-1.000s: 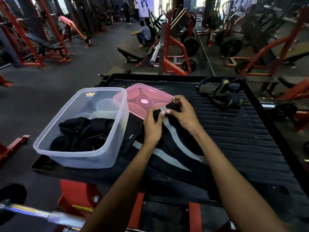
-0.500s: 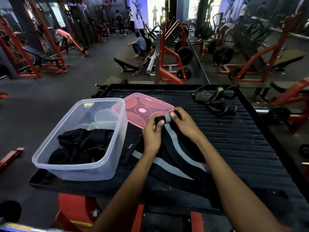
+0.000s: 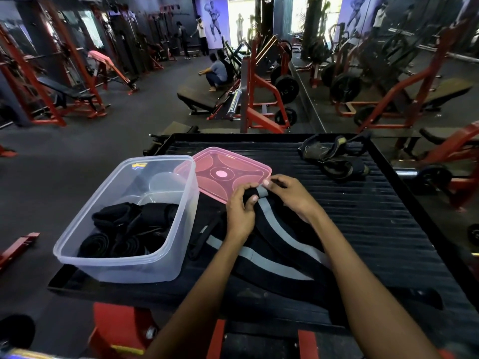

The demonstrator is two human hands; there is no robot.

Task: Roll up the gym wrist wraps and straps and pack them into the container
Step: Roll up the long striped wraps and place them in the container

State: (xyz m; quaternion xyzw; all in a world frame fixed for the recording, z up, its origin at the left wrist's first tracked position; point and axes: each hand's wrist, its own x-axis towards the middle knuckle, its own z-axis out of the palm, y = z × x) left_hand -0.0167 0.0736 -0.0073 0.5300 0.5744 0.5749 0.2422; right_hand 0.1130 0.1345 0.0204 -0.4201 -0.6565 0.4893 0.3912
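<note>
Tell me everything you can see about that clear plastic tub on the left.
The clear plastic tub is a see-through rectangular box with rounded corners and a rolled rim, standing upright and open near the left edge of the black ribbed platform. A small yellow-and-blue sticker sits on its far wall. Inside, at the near end, lie several black rolled wraps; the far end looks bare. Its pink lid lies beside it, seemingly against the far right corner. Neither hand touches it.

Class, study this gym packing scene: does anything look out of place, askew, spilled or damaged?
Nothing looks spilled or damaged. The pink lid lies off the clear container, partly behind it, as packing needs. A tangled pair of straps sits apart at the platform's far right, not yet rolled.
</note>
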